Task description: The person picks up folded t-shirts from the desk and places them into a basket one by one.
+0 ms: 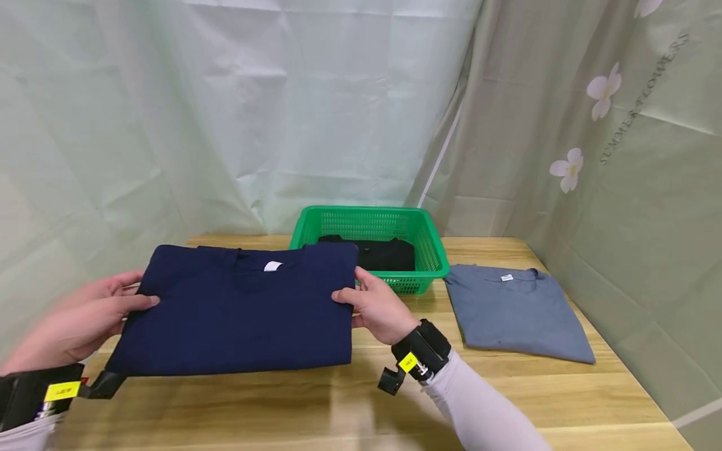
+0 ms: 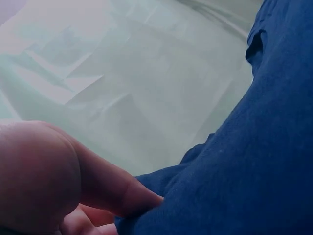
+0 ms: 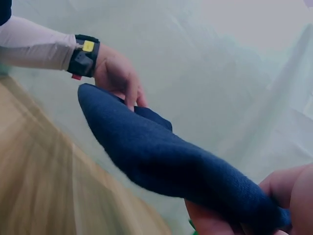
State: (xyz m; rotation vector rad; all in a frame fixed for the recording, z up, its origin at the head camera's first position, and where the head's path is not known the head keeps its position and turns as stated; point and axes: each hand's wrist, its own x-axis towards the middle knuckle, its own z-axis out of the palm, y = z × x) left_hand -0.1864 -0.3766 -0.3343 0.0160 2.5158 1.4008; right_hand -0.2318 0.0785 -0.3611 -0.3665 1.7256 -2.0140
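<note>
A folded navy blue T-shirt [image 1: 242,319] is held up above the table, its collar and white label on the far side. At its left edge my left hand [image 1: 96,313] grips the cloth, thumb on top and fingers beneath. My right hand [image 1: 383,307] pinches the opposite edge the same way. Seen from the right wrist, the folded shirt [image 3: 161,152] stretches between both hands and sags slightly. In the left wrist view my left thumb [image 2: 112,191] presses on the blue cloth [image 2: 254,161].
Behind the shirt stands a green plastic basket [image 1: 437,250] with a folded black garment [image 1: 389,255] inside. To its right a folded grey-blue T-shirt [image 1: 519,316] lies on the wooden table [image 1: 507,388]. Curtains [image 1: 350,113] hang round the table's back and sides.
</note>
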